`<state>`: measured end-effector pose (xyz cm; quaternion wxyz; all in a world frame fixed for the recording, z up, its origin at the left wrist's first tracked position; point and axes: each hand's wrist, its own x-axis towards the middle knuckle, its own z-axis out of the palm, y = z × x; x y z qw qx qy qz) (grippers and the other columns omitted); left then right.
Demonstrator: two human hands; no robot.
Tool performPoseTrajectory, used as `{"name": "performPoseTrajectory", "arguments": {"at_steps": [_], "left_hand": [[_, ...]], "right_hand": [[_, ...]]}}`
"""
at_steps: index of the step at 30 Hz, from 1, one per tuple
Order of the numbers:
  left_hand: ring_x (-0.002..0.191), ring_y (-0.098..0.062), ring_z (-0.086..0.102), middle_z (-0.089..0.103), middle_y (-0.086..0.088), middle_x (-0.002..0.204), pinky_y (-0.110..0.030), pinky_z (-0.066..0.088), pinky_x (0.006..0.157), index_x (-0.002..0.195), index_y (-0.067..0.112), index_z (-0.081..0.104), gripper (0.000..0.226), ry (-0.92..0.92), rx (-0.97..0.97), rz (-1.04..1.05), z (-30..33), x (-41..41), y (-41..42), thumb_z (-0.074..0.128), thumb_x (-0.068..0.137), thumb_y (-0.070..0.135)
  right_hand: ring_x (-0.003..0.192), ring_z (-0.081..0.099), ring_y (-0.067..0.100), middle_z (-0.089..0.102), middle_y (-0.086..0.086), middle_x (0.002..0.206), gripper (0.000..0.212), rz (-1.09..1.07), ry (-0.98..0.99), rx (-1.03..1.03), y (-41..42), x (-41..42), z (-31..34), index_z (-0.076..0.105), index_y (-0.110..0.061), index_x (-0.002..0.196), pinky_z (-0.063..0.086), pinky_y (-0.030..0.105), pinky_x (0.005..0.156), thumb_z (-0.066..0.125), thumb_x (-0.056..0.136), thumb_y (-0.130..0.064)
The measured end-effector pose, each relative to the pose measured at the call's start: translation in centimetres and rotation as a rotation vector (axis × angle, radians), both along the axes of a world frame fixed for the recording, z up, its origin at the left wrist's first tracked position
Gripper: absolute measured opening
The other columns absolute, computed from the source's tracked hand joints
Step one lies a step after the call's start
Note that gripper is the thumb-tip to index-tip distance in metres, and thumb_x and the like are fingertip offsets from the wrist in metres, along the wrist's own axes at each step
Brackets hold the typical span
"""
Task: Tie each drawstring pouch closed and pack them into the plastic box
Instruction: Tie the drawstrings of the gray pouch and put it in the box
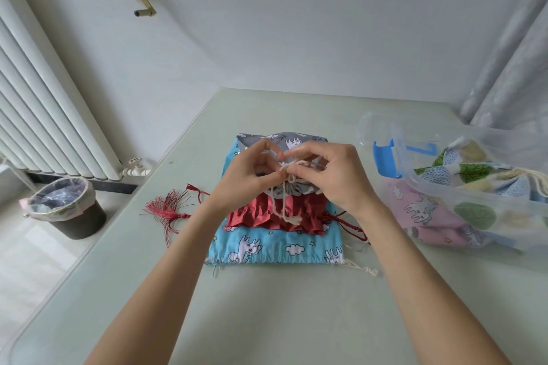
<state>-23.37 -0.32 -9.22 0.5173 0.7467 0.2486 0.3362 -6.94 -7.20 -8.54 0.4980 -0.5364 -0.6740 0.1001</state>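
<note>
I see both hands, left (pixel 252 175) and right (pixel 332 178), pinching the cream cord (pixel 286 198) of the grey pouch (pixel 293 142). Knotting is underway; next, cinch tight, then transfer to the plastic box (pixel 474 201) at 3 o'clock.

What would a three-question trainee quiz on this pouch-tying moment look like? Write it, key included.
1. True or false: both hands, left hand and right hand, pinch the cream cotton drawstring of the grey printed pouch.
2. Which lies lowest in the stack: A) red satin pouch B) blue cloud-print pouch?
3. Fill in: the clear plastic box with blue latches already holds a ____-print pouch.

Key: 1 true; 2 B; 3 leaf.
</note>
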Motion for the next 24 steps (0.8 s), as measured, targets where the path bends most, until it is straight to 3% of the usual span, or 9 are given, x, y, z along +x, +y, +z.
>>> {"name": "performPoseTrajectory", "arguments": {"at_steps": [5,8,11,18,21,24], "left_hand": [[0.069,-0.012,0.064,0.066,0.004,0.072,-0.022,0.048,0.068,0.097,0.01,0.056,0.012,-0.017,-0.043,0.028,0.1,-0.4,0.2,0.059,0.086,0.006],[0.08,-0.02,0.066,0.07,0.0,0.092,-0.03,0.052,0.075,0.101,0.01,0.056,0.017,-0.069,-0.109,0.044,0.1,-0.5,0.2,0.052,0.084,0.013],[0.081,-0.018,0.066,0.068,0.005,0.109,-0.024,0.051,0.071,0.105,0.007,0.052,0.012,-0.007,-0.019,0.021,-0.2,-0.4,0.2,0.054,0.093,0.008],[0.076,-0.018,0.067,0.074,0.0,0.084,-0.029,0.056,0.072,0.097,0.014,0.053,0.017,-0.051,-0.126,-0.03,0.3,-0.8,0.4,0.06,0.087,0.003],[0.072,-0.013,0.068,0.074,0.003,0.082,-0.026,0.056,0.069,0.095,0.015,0.051,0.021,0.038,0.055,0.056,0.7,-1.1,0.4,0.065,0.084,0.002],[0.077,-0.006,0.068,0.07,0.013,0.083,-0.027,0.055,0.072,0.096,0.022,0.049,0.028,0.221,0.591,0.196,1.2,-1.2,0.1,0.069,0.08,0.01]], "right_hand": [[0.074,0.063,0.008,0.07,-0.008,0.079,0.012,-0.164,-0.334,0.308,0.3,-0.8,-0.7,0.071,-0.018,0.087,0.051,0.023,0.067,0.076,0.075,-0.02],[0.072,0.062,0.01,0.068,-0.006,0.075,0.006,-0.171,-0.319,0.382,0.6,-0.9,-1.3,0.069,-0.013,0.08,0.051,0.027,0.064,0.074,0.076,-0.013],[0.074,0.061,0.012,0.069,-0.002,0.076,0.005,-0.14,-0.307,0.442,0.8,-0.7,-2.0,0.069,-0.009,0.077,0.051,0.028,0.066,0.073,0.077,-0.008],[0.072,0.065,0.018,0.07,0.001,0.076,0.011,-0.107,-0.297,0.479,0.9,-0.4,-2.4,0.067,-0.006,0.073,0.053,0.034,0.061,0.074,0.079,-0.012],[0.071,0.065,0.017,0.069,0.002,0.076,0.013,-0.058,-0.307,0.439,1.1,0.0,-2.6,0.064,-0.005,0.07,0.054,0.035,0.06,0.075,0.076,-0.008],[0.069,0.066,0.014,0.07,-0.001,0.075,0.009,-0.012,-0.269,0.301,1.1,0.1,-2.5,0.067,-0.007,0.074,0.054,0.035,0.061,0.076,0.073,-0.009]]}}
